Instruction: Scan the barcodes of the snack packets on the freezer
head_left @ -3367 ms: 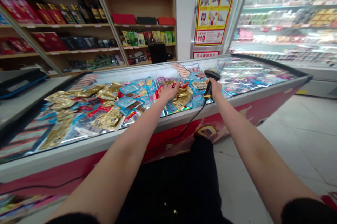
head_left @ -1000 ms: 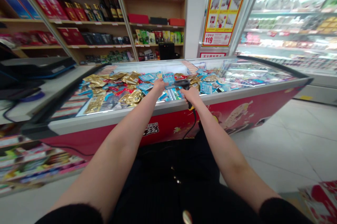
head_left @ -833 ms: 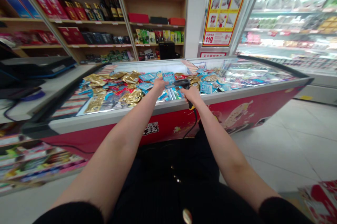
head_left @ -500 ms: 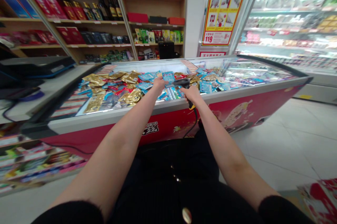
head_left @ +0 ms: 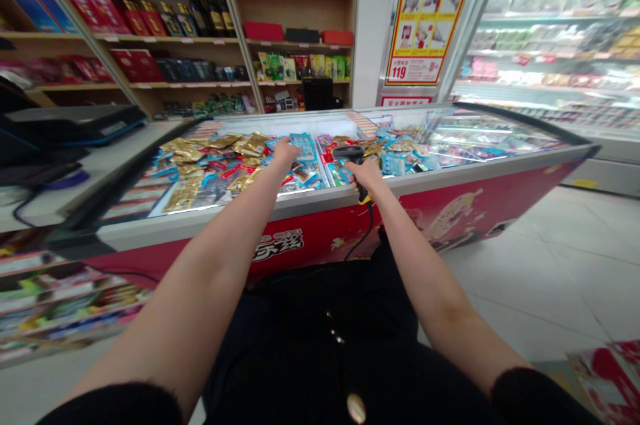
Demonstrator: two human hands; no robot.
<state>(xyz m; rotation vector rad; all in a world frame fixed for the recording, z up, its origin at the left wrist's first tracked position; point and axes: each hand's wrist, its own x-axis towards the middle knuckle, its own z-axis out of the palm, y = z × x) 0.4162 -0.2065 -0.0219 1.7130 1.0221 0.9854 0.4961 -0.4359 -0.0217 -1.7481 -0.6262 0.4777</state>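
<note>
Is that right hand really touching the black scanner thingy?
Touching: the head view shows the right hand wrapped around the black scanner, no gap between.

The cooler (head_left: 540, 38) glares white, washed out and smeared; bright streaks cross the freezer glass (head_left: 473, 133); the clothes (head_left: 310, 318) are near black. Wide-angle distortion stretches the outer edges; the corners blur; print on the packets (head_left: 303, 145) is soft.
</note>
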